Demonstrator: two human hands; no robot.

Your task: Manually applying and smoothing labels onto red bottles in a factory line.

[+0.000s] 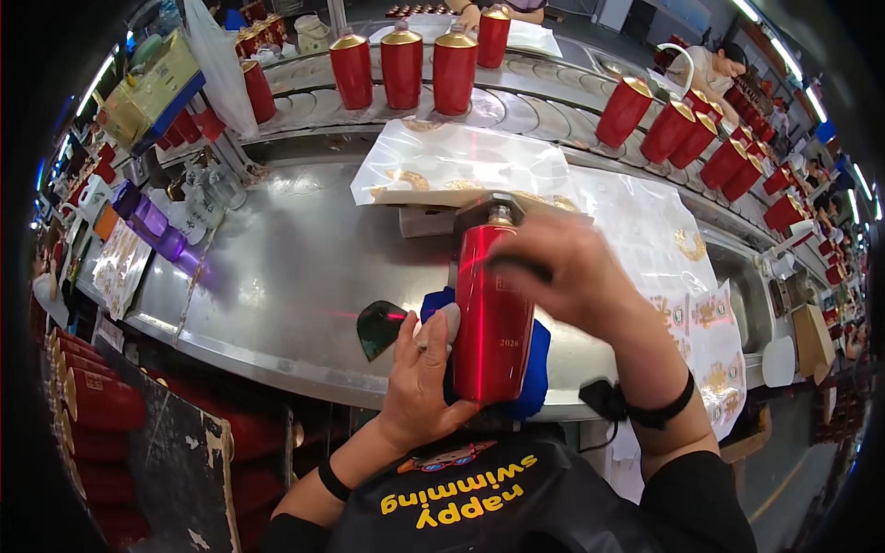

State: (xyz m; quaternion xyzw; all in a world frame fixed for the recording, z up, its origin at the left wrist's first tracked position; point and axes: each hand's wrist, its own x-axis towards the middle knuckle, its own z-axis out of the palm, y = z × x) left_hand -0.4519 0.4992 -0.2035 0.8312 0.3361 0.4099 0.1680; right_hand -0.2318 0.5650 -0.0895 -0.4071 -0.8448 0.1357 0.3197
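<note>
A glossy red bottle [489,346] with a bare silvery neck lies tilted before me, its base toward me, on a blue cloth [538,369]. My left hand [419,382] is closed about its lower left side, with pale covers on some fingertips. Over the bottle's upper right side is my right hand [576,272], smeared by motion. It is closed on a dark, curved piece [519,266] whose kind I cannot make out. A dark bracket [502,201] stands around the neck. Thin red light lines cross the bottle. Beside my left hand lies a dark green, flat piece [376,330].
Sheets with gold ring-shaped decals [479,157] cover the metal bench's [286,267] back and right. Behind, red bottles with gold tops [403,69] stand on a conveyor [304,106]. A purple bottle [152,224] lies at left. A co-worker [714,74] sits at far right.
</note>
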